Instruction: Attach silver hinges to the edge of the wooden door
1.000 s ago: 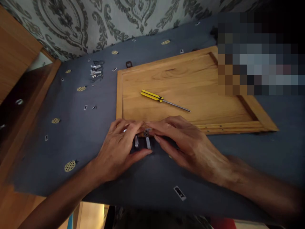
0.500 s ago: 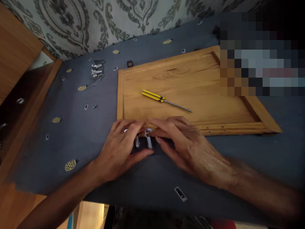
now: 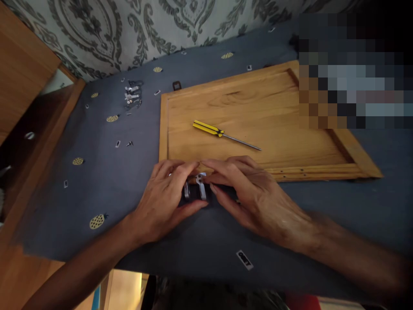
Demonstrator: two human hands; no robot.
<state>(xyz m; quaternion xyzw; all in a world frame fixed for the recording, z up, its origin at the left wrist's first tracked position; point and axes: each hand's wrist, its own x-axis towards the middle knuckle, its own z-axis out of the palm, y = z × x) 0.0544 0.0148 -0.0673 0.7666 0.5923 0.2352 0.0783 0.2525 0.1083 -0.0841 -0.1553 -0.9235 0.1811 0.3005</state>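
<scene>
A metal cabinet hinge [image 3: 200, 186] sits at the near edge of a wooden cabinet door [image 3: 232, 103], by its left corner. My left hand [image 3: 166, 193] grips the hinge from the left, fingers over the door edge and thumb curled below. From the right, my right hand [image 3: 251, 196] has its fingertips closed in at the hinge plate. Both hands cover part of the hinge, and whether a screw is between the fingers cannot be seen. On the door panel lies a screwdriver [image 3: 208, 128] with a yellow and black handle, untouched.
Metal hinge parts [image 3: 132, 94] lie at the table's far left, with small screws [image 3: 129, 144] nearer. A dark square piece [image 3: 177, 85] is behind the door. Blue patterned cloth [image 3: 129, 185] covers the table. A wooden cabinet [image 3: 29, 56] stands on the left.
The view has shifted very slightly. Both hands stay at the hinge in nearly the same pose.
</scene>
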